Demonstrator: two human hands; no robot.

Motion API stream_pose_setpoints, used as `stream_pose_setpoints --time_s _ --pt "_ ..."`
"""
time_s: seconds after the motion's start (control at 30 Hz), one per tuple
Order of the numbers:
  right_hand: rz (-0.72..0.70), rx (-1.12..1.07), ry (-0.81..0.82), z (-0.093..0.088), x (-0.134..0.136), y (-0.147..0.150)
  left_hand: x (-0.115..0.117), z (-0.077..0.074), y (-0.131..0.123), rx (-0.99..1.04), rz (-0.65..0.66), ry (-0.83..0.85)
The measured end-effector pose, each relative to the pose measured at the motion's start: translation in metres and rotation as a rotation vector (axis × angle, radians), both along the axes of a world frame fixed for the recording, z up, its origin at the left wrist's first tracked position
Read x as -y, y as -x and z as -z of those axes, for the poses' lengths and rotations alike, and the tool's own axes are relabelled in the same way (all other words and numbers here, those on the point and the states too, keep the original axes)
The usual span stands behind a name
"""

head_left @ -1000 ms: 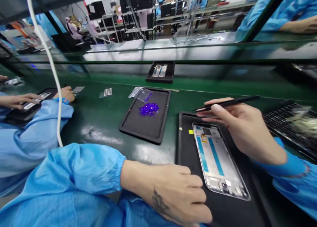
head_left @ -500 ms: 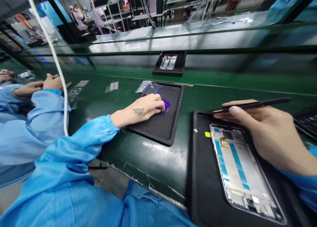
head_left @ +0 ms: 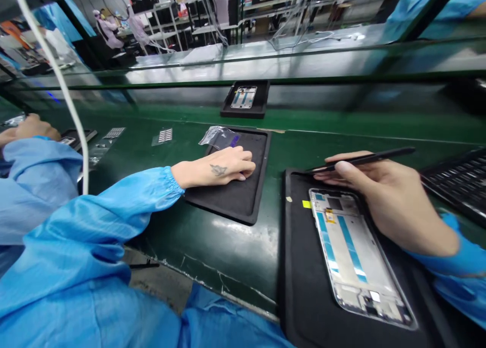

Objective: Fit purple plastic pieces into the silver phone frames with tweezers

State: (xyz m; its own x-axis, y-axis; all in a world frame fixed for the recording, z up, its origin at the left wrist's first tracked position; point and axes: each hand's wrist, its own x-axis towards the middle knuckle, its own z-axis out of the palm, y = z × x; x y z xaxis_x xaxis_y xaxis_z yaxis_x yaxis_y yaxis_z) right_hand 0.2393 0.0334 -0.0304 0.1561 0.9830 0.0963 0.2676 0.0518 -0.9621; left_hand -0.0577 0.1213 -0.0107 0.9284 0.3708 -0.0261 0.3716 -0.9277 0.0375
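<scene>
My left hand (head_left: 222, 168) rests curled on a black rubber mat tray (head_left: 228, 204), and the purple pieces lie hidden beneath it. A clear plastic bag (head_left: 214, 136) lies at the tray's far corner, just beyond my fingers. My right hand (head_left: 383, 199) pinches slim black tweezers (head_left: 364, 159), their tips pointing left. It hovers at the edge of a black tray (head_left: 294, 226) holding a silver-edged phone frame (head_left: 353, 252) with blue strips, and the tweezers touch nothing.
A co-worker's hand (head_left: 32, 128) and blue sleeve (head_left: 38, 171) sit to the left, beyond a white cable (head_left: 64, 100). Small metal strips (head_left: 165, 135) lie on the green bench. Another framed tray (head_left: 245, 99) stands farther along, and a black slotted rack (head_left: 459, 181) sits at right.
My left hand has moved from beside the phone frame onto the mat tray, now covering the purple pile. My right hand still holds the tweezers above the frame.
</scene>
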Motion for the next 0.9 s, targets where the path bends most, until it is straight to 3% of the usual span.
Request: stream_pose_setpoints --time_s 0.17,0.27,0.33,0.47,0.6,0.77,0.9 --pt "-0.047 -0.057 -0.048 -0.002 0.004 0.000 0.023 0.000 -0.009 -0.103 0.017 -0.242" --pt "-0.038 0.022 -0.091 -0.002 0.004 -0.010 0.038 -0.002 -0.018 0.001 0.059 -0.304" --pt "-0.055 0.047 -0.086 -0.001 0.005 -0.017 0.045 -0.004 -0.026 0.129 0.084 -0.253" --pt "-0.106 0.193 -0.091 -0.003 0.016 -0.025 0.049 -0.002 -0.047 0.459 0.110 0.059" --pt "-0.045 0.409 -0.145 -0.008 0.034 -0.025 0.056 0.002 -0.071 0.726 -0.108 0.510" --pt "-0.018 0.345 -0.112 -0.010 0.044 -0.030 0.065 0.009 -0.096 0.869 -0.387 1.221" --pt "0.114 0.144 -0.188 -0.018 0.045 -0.026 0.063 0.017 -0.105 0.963 -0.511 1.426"
